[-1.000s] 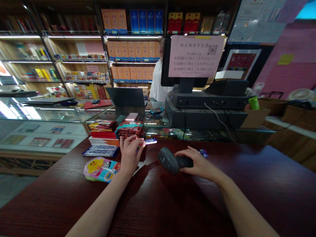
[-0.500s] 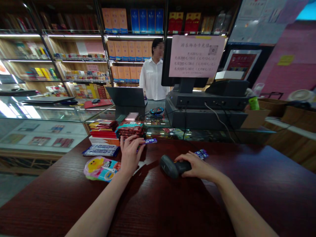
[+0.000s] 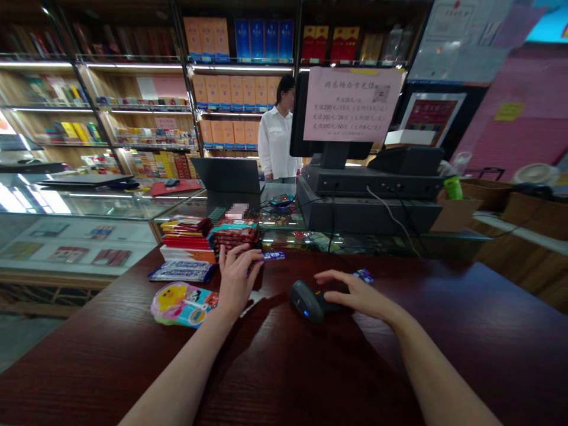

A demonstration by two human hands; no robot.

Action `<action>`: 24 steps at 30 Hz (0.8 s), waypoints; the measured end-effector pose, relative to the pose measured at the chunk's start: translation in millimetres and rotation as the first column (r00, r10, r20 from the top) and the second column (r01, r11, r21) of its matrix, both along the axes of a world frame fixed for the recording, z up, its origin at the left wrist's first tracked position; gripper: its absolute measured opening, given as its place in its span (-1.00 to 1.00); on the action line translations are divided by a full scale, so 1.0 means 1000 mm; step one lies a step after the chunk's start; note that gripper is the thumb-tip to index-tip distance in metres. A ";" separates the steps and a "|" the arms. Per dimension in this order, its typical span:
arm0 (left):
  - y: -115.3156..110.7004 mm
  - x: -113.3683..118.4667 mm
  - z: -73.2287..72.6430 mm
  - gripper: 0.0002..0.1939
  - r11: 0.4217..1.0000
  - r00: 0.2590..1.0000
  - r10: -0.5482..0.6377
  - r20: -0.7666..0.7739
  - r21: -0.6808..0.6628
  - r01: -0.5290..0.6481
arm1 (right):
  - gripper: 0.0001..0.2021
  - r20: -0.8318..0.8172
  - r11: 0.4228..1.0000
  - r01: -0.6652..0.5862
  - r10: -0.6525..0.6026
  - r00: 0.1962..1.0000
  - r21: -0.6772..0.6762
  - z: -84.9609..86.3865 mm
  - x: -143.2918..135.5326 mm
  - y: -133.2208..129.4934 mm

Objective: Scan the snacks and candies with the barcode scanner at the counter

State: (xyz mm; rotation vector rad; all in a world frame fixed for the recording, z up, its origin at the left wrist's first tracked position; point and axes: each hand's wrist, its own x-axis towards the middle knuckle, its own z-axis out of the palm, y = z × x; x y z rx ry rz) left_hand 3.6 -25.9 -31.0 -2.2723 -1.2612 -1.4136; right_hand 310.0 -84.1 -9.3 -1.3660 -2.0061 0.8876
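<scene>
My left hand (image 3: 238, 279) is closed on a slim purple candy pack (image 3: 273, 255), whose end sticks out past the index finger; the thumb is partly hidden. On the dark table lies a black barcode scanner (image 3: 307, 303) with a small blue light. Over its handle, my right hand (image 3: 357, 291) has its fingers and thumb apart. Another purple packet (image 3: 364, 276) lies behind the right hand. A stack of brown and teal snack packets (image 3: 235, 232) is just beyond my left hand, and a colourful pack with a yellow duck (image 3: 184, 303) lies left of my wrist.
Red and yellow packets (image 3: 186, 234) are piled left of the brown ones, with blue-white wrappers (image 3: 183, 271) before them. A glass counter (image 3: 284, 220) carries a laptop (image 3: 228, 175) and a till screen with a pink sign (image 3: 350, 103). Behind stands a person in a white shirt (image 3: 276, 142).
My right hand has loosened from the scanner and its fingers have spread. The scanner now shows a blue light. The person behind the counter has shifted slightly right. My left hand has hardly moved.
</scene>
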 end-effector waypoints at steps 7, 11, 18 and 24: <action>-0.005 0.007 0.001 -0.91 0.995 0.995 -0.104 0.009 -0.009 0.104 | -0.72 -0.108 0.951 0.154 -0.129 0.986 0.269 -0.001 -0.037 0.019; -0.009 0.010 0.001 -0.92 0.991 0.991 -0.135 0.018 -0.020 0.135 | -0.69 -0.153 0.936 0.176 -0.135 0.979 0.306 0.003 -0.057 0.026; -0.010 0.010 0.000 -0.91 0.986 0.986 -0.161 0.040 -0.028 0.162 | -0.75 -0.191 0.923 0.215 -0.159 0.969 0.320 0.006 -0.072 0.030; -0.006 -0.001 0.013 -0.87 0.984 0.987 -0.156 0.026 -0.077 0.158 | -0.79 -0.175 0.901 0.243 -0.191 0.966 0.358 0.012 -0.088 0.027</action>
